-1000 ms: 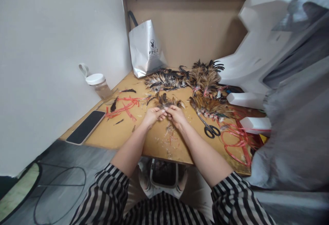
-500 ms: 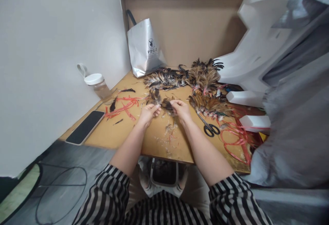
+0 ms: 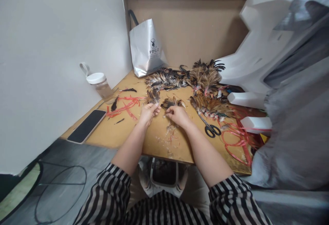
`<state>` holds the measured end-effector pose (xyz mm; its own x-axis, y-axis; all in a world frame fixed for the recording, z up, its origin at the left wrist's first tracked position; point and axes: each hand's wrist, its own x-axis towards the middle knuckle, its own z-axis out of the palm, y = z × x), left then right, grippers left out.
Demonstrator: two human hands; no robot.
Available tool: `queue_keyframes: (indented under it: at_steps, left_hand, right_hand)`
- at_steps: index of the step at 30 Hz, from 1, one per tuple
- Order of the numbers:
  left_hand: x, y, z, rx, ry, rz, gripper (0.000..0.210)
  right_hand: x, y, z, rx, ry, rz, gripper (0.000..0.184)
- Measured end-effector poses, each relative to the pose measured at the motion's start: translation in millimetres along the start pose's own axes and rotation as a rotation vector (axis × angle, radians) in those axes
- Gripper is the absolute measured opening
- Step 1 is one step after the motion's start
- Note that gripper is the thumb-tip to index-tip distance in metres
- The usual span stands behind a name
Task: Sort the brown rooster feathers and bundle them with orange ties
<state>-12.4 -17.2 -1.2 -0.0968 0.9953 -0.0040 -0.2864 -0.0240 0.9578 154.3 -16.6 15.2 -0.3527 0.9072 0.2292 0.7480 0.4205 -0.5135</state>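
Observation:
My left hand (image 3: pixel 150 113) is closed in a pinch on a small tuft of brown feathers (image 3: pixel 153 96), whose tips fan upward. Beside it, my right hand (image 3: pixel 177 114) has its fingers bent together at the near edge of a loose clump of dark brown feathers (image 3: pixel 171 103) on the table. Whether anything is between its fingertips I cannot make out. Larger feather bundles lie behind: a black and white pile (image 3: pixel 167 79), a tan bunch (image 3: pixel 205 74) and a brown bunch (image 3: pixel 210 105) with pinkish quill ends. Down fluff and red bits (image 3: pixel 171 137) are scattered below my hands.
Black-handled scissors (image 3: pixel 212 130) lie on the right by tangled red strips (image 3: pixel 236 139). More red strips (image 3: pixel 125 106), a phone (image 3: pixel 87 126) and a lidded jar (image 3: pixel 100 84) are on the left. A silver bag (image 3: pixel 145 50) stands behind; a bin (image 3: pixel 164 172) sits below the table edge.
My right hand has shifted slightly left and down, toward my left hand, showing more of the dark feather clump. My left hand still pinches its tuft.

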Motion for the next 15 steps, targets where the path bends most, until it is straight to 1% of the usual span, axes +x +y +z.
queue_keyframes:
  at_steps: [2,3,5,7,9,11,13,15]
  left_hand:
    - [0,0,0.6,0.001,0.001,-0.001,0.028]
    - [0,0,0.8,0.000,-0.001,0.000,0.028]
    - [0,0,0.6,-0.008,-0.009,0.000,0.028]
    - [0,-1,-0.1,-0.022,-0.017,-0.007,0.027]
    - [0,-2,-0.8,-0.046,-0.031,-0.027,0.025]
    - [0,-2,-1.2,-0.092,-0.053,-0.074,0.022]
    - [0,-2,-1.2,-0.149,-0.076,-0.131,0.019]
    - [0,-2,-1.0,-0.198,-0.094,-0.168,0.016]
  right_hand:
    - [-3,-4,4,-0.028,-0.025,-0.107,0.023]
    - [-4,-6,7,-0.047,-0.034,-0.137,0.024]
    - [-4,-8,11,-0.051,-0.021,-0.147,0.019]
    - [-2,-8,14,0.061,0.053,-0.105,0.014]
    - [2,-7,13,0.344,0.163,-0.006,0.013]
    - [7,-4,10,0.749,0.229,0.138,0.013]
    - [11,-2,5,1.142,0.209,0.282,0.015]
    - [12,0,1,1.415,0.145,0.378,0.016]
